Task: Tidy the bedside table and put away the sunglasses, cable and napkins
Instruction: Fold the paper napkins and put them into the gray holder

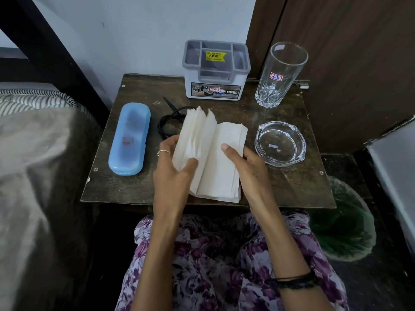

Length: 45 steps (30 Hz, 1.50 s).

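Note:
A stack of white napkins point(221, 162) lies at the front middle of the dark wooden bedside table point(292, 182). My left hand point(173, 167) grips the lifted left half of the stack, fanned upward. My right hand point(244, 162) holds down the flat right half, thumb on top. A closed blue glasses case point(130, 139) lies to the left. A coiled black cable point(167, 121) sits just behind the napkins, partly hidden by them. No sunglasses are visible.
A grey and white compartment organiser point(216, 70) stands at the back centre. A tall empty glass point(281, 74) stands at the back right, with a glass ashtray point(280, 143) in front of it. A bed point(33, 153) is left, a green-lined bin point(343, 227) right.

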Motion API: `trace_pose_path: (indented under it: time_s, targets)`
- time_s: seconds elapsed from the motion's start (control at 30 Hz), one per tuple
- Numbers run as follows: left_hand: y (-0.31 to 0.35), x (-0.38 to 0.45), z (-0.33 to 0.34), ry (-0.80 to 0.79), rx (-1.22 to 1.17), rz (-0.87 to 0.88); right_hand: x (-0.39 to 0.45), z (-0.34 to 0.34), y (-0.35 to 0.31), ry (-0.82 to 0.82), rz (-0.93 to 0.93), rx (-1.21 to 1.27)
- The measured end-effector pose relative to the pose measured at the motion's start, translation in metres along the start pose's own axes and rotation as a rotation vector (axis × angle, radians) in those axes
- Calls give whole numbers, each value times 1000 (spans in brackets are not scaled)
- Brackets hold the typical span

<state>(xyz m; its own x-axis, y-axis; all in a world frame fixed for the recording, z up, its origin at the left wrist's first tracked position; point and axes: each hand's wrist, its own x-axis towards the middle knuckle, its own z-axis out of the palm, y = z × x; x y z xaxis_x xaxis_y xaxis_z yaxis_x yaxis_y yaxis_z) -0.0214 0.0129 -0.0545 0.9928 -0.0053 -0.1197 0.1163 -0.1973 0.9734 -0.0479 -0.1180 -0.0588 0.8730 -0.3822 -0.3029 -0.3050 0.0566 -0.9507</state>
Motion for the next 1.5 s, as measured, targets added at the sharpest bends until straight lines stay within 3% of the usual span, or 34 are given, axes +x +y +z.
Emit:
trace_pose_path:
  time_s: [0.33,0.67,0.83,1.0,1.13,1.23,1.3,1.5]
  targets:
    - [-6,5,-11,104,-28,-124,2,-7,1,105,-39,-31]
    - [-3,0,-7,179,192,-9,4,-10,1,114,12,195]
    - [5,-2,-4,120,133,66,4,-7,2,34,-46,136]
    - [7,-5,-1,-55,160,91,4,-1,3,-46,-102,-12]
    - [4,-3,-1,-15,248,140,1,-3,-3,102,-230,-36]
    - [7,-4,-3,105,192,155,0,-10,-7,263,-309,78]
    - [8,-6,-2,120,165,179,-1,-12,-10,282,-316,186]
    - [2,-14,11,-231,233,167,-2,-17,-15,209,-197,430]
